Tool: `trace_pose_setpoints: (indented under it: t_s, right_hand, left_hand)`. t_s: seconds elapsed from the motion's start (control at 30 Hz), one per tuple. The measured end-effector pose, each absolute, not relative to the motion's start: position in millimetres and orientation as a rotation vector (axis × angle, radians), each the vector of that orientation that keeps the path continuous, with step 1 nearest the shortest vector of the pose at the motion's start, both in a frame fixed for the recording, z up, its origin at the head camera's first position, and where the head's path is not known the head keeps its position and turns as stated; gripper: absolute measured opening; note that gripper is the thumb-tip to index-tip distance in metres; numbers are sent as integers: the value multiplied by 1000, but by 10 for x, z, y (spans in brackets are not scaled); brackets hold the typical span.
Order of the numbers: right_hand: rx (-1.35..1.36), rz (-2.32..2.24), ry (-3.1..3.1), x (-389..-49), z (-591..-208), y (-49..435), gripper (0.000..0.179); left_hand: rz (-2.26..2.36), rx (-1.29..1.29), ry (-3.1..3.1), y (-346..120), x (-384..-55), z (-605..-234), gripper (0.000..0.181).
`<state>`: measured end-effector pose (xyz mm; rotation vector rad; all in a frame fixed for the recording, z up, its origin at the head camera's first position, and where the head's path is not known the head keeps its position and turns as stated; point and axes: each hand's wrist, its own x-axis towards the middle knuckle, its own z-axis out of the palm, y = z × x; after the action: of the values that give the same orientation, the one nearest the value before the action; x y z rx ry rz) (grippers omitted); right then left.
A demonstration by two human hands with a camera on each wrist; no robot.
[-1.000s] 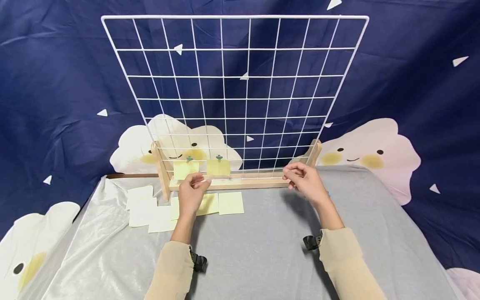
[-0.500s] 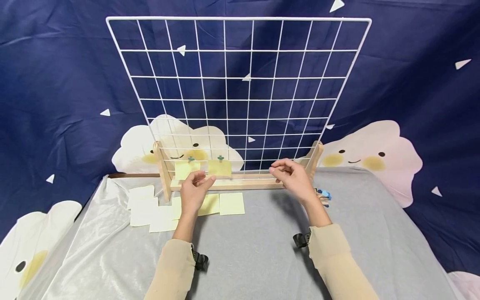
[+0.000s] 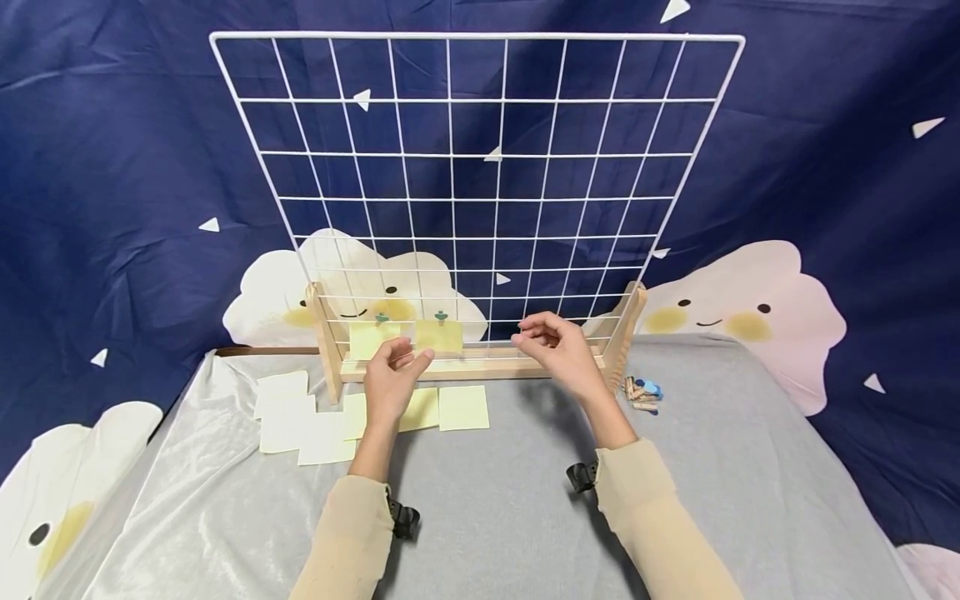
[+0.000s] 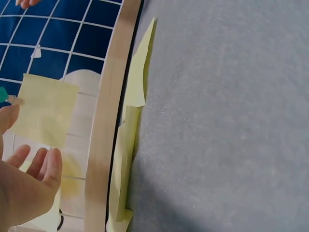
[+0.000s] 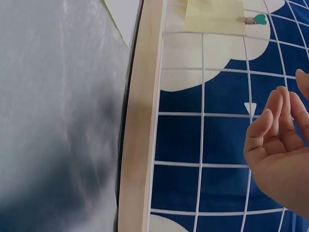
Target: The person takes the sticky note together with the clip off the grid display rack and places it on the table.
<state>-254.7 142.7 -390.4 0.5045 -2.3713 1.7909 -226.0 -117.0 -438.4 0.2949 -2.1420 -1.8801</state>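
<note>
Two yellow sticky notes, the left note [image 3: 367,340] and the right note [image 3: 442,337], hang from the lower part of a white wire grid [image 3: 480,200]. Green-topped wooden clips, the left clip [image 3: 382,318] and right clip [image 5: 255,20], fasten them. My left hand [image 3: 392,385] is beside the hanging notes, fingers loosely bent and thumb apart; I see nothing in it. My right hand [image 3: 561,354] hovers before the grid, right of the notes, fingers relaxed. In the right wrist view a gap separates its thumb from its fingertips, with no object visible between them.
More yellow notes [image 3: 462,407] lie before the wooden base [image 3: 495,367], partly behind my left hand. Pale notes [image 3: 288,423] overlap on the left. A small pile of wooden clips with blue tops [image 3: 643,394] lies on the grey cloth [image 3: 510,508] at right.
My right hand has moved left along the grid, uncovering the pile of clips. My left hand has barely shifted. The view has moved slightly.
</note>
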Motion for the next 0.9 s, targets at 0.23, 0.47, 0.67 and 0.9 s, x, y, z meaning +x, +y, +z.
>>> trace_pose_setpoints:
  t_s: [0.23, 0.47, 0.67, 0.9]
  right_hand:
    - [565, 1786, -2375, -2593, -3888, 1294, 24]
    - [599, 1776, -2354, -2610, -3918, 1154, 25]
    - [629, 1729, -2334, -2655, -3944, 1033, 23]
    - [613, 1695, -2334, -2637, -3892, 885, 20]
  left_hand:
    - [-1872, 287, -2138, -1165, -2288, -4394, 52]
    - [-1880, 283, -2125, -1165, -2306, -4376, 49]
    - [-1909, 268, -2116, -1178, -2313, -4371, 47]
    - [-1917, 271, -2127, -1178, -2336, -4365, 51]
